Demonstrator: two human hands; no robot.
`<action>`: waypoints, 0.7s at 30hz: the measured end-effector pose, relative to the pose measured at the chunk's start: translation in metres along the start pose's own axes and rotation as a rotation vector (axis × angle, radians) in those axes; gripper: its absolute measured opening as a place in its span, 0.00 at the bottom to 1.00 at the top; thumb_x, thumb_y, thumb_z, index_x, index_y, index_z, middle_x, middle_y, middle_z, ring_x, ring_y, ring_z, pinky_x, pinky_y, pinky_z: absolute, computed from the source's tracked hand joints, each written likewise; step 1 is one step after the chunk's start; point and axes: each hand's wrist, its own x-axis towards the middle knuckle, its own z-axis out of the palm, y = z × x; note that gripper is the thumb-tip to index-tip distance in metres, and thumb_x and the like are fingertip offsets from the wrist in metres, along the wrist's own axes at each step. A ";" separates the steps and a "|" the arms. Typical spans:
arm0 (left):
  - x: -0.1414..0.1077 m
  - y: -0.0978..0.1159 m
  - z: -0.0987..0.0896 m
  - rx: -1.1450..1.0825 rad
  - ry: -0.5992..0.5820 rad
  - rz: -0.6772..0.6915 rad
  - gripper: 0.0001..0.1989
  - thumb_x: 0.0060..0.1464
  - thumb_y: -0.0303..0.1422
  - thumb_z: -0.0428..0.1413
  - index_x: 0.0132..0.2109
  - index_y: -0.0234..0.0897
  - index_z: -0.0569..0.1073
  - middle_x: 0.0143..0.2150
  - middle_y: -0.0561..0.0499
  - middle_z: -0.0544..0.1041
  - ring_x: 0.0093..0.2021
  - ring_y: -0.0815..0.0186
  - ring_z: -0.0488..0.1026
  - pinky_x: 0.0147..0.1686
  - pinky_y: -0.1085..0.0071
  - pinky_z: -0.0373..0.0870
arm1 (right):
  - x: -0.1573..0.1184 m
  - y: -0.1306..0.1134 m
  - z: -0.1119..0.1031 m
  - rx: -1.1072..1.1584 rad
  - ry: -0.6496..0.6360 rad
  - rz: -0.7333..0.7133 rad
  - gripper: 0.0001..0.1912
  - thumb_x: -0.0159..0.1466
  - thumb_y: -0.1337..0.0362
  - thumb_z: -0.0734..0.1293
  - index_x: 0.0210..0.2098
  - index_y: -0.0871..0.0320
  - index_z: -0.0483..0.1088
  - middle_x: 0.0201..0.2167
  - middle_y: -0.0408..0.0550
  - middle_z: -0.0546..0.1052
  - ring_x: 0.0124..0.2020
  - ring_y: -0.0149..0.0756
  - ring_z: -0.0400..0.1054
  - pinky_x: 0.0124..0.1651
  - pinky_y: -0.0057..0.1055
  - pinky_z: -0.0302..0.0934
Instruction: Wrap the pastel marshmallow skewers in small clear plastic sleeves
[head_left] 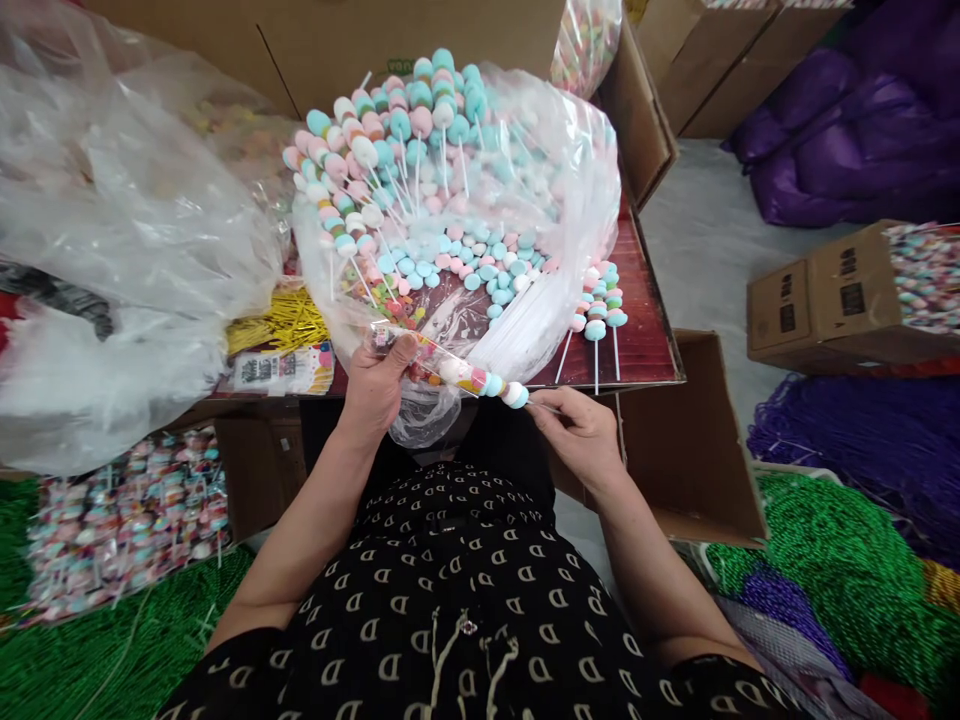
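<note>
left hand [379, 385]: clenched on clear plastic sleeve [442, 362] | right hand [576, 435]: pinching the white stick of the marshmallow skewer [487, 382] | skewer: held level between both hands, just off the tabletop [645, 345] edge, apparently to keep it seated in the sleeve

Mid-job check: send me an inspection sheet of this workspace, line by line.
surface: dark red wooden tabletop
job's things: pastel marshmallow candy skewer in a clear plastic sleeve; more skewers heaped in a large clear plastic bag
clutter: gold metallic ties beside the bag
hands: left hand grips the sleeve; right hand pinches the skewer's white stick
cables: nothing seen
surroundings: green bead strands, purple bags, cardboard box
</note>
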 end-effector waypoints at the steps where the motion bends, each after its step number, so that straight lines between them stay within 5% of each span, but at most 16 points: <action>1: -0.001 -0.001 0.001 -0.002 -0.008 0.002 0.18 0.39 0.28 0.77 0.27 0.37 0.73 0.21 0.59 0.72 0.17 0.74 0.67 0.15 0.76 0.63 | -0.001 0.000 0.002 0.010 -0.010 0.018 0.07 0.66 0.60 0.71 0.36 0.52 0.82 0.31 0.46 0.84 0.30 0.36 0.75 0.36 0.32 0.69; 13: -0.001 -0.012 -0.004 0.007 -0.046 -0.004 0.18 0.44 0.29 0.75 0.26 0.38 0.71 0.21 0.59 0.71 0.19 0.74 0.67 0.16 0.77 0.64 | -0.002 0.007 0.020 -0.065 -0.012 -0.004 0.19 0.70 0.49 0.66 0.31 0.52 0.80 0.26 0.47 0.83 0.26 0.35 0.74 0.32 0.31 0.65; 21: -0.003 -0.016 -0.003 0.023 -0.022 -0.040 0.14 0.47 0.27 0.73 0.27 0.37 0.73 0.22 0.58 0.72 0.20 0.74 0.68 0.20 0.77 0.65 | 0.001 -0.005 0.032 0.121 -0.060 0.075 0.14 0.67 0.53 0.67 0.32 0.54 0.78 0.27 0.46 0.80 0.27 0.35 0.70 0.34 0.31 0.65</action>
